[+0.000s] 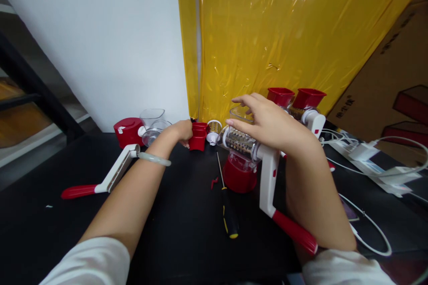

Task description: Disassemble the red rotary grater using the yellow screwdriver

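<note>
My left hand [182, 132] reaches to a red plastic food pusher [198, 137] at the back of the table; its curled fingers are at the pusher's left edge and partly hidden. A small grating drum [214, 131] lies right beside the pusher. My right hand [265, 120] is open, fingers apart, over a rotary drum grater [239, 142] with a clear body, red base and white crank ending in a red handle. Its palm hides part of the hopper. In front of that grater lie a black and yellow screwdriver [230, 216] and a small red clip-like piece [214, 182].
Another grater with a red base [128, 130] and crank [117, 171] stands at left. Behind my right hand are two more red hoppers [281, 95]. White cables and a power strip [371, 167] lie right, near a cardboard box [384, 67]. Yellow film [267, 31] covers the back.
</note>
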`<action>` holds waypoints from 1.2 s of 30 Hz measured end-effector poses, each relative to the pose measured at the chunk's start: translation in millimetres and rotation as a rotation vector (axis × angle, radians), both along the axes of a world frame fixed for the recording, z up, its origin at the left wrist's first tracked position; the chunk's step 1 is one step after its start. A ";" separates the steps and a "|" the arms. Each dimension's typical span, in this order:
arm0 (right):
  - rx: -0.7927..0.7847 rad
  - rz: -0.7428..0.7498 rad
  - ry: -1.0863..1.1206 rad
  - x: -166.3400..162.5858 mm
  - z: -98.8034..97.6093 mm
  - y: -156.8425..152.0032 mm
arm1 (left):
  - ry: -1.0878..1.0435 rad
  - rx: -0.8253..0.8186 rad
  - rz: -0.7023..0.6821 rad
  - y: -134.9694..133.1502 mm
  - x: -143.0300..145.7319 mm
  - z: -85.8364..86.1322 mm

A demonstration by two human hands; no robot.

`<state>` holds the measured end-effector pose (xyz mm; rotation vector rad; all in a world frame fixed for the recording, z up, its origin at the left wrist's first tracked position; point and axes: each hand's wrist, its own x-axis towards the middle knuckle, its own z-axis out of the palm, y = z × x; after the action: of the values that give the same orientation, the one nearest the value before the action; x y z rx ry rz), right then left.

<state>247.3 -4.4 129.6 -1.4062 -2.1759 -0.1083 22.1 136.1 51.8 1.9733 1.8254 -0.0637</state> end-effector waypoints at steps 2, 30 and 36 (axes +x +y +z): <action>0.003 0.008 -0.004 0.4 0.3 -0.6 | 0.008 0.002 0.003 -0.9 0.8 2.2; -0.149 -0.250 -0.173 -4.9 20.8 -1.4 | -0.837 0.261 -0.351 -138.6 86.0 -57.4; -0.010 -0.174 -0.115 -1.3 7.7 14.9 | -0.928 0.348 -0.293 -126.9 101.0 -71.5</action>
<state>246.0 10.6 137.3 -1.6301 -2.1429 -0.2476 123.1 9.2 -19.8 1.9585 0.9742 0.9656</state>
